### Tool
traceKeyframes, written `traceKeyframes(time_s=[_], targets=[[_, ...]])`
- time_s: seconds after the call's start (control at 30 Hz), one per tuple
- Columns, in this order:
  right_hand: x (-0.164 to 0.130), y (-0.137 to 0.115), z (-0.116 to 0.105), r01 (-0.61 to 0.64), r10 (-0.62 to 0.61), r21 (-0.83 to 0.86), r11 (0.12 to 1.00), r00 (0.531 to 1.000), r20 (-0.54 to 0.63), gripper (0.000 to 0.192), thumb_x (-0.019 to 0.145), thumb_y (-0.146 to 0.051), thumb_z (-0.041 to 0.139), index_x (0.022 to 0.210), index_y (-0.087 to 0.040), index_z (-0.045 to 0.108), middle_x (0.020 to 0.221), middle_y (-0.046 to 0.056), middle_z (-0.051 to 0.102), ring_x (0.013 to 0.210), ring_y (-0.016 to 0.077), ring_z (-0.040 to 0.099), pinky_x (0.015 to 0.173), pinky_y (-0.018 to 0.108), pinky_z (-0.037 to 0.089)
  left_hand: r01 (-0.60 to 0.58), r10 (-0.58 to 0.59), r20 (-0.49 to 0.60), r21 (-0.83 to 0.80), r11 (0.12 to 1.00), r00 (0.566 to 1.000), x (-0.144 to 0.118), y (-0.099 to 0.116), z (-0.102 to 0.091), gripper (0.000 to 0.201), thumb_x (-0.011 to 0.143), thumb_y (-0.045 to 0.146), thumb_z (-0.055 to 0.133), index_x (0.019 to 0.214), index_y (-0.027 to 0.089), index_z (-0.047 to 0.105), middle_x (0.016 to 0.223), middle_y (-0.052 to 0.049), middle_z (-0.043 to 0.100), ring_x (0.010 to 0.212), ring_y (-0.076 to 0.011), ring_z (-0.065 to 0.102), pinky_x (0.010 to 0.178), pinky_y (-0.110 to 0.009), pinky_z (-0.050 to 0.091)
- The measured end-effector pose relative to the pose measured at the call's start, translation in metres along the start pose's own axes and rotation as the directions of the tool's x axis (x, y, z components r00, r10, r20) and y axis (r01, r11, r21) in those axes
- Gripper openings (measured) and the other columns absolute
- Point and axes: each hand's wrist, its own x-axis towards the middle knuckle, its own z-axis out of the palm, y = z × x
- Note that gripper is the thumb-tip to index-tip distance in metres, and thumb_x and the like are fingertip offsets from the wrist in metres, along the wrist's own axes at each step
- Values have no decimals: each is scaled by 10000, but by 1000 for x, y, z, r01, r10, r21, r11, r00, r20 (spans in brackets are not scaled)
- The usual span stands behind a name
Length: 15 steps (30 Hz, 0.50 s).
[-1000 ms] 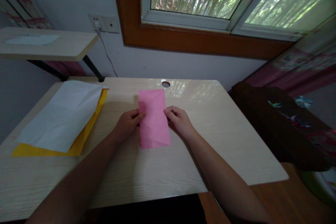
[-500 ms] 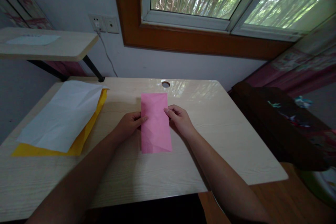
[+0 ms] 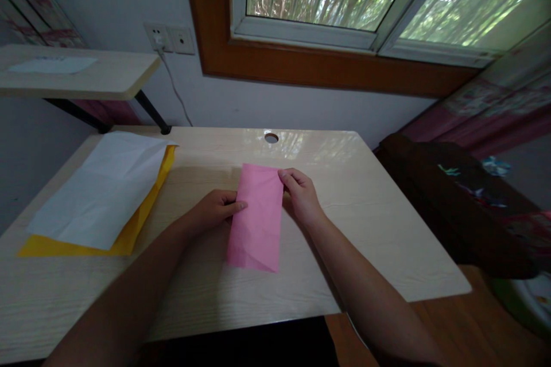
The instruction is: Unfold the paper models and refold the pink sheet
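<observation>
A pink sheet of paper (image 3: 258,221), a tall creased rectangle that looks folded, is held over the middle of the desk, its top leaning slightly right. My left hand (image 3: 217,207) pinches its left edge, thumb on the front and fingers behind. At the upper right corner, my right hand (image 3: 301,192) grips it between thumb and fingers. The fingers behind the paper are partly hidden. Whether the paper's lower edge touches the desk I cannot tell.
On the left of the desk (image 3: 365,241), a white sheet (image 3: 103,189) overlaps a yellow sheet (image 3: 148,206). A raised shelf (image 3: 124,71) with a paper on it stands at the back left. A round cable hole (image 3: 271,138) is near the back edge.
The pink paper has tilted clockwise and come a little nearer to me. My right hand has moved up to its top right corner; my left hand has shifted slightly nearer.
</observation>
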Motion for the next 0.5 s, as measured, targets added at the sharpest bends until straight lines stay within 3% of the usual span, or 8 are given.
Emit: traceKeyframes(time_s=[0.27, 0.4, 0.5], targets=[[1, -2, 0, 17, -21, -66, 998, 998, -57, 315, 870, -497, 674, 752, -204, 667, 681, -8, 542, 627, 140, 466, 600, 281, 374, -16, 15, -52, -23, 1000, 999, 0, 2, 2, 407, 891, 557, 583, 885, 173, 719, 836, -39, 698, 739, -201, 602, 668, -286, 441], [1, -4, 0, 17, -22, -67, 998, 997, -80, 351, 881, -524, 652, 722, -211, 632, 654, -8, 523, 607, 143, 455, 577, 280, 373, -55, 56, -167, 8, 998, 984, 1, 2, 2, 334, 873, 506, 616, 815, 181, 662, 783, -9, 648, 710, -171, 561, 636, -259, 407], [2, -3, 0, 2, -3, -36, 999, 999, -33, 352, 888, -533, 652, 742, -213, 624, 674, -10, 535, 617, 137, 474, 581, 270, 385, -63, 70, -264, 35, 997, 962, 3, 0, 2, 325, 866, 486, 635, 768, 178, 611, 720, 20, 586, 660, -142, 510, 600, -241, 368]])
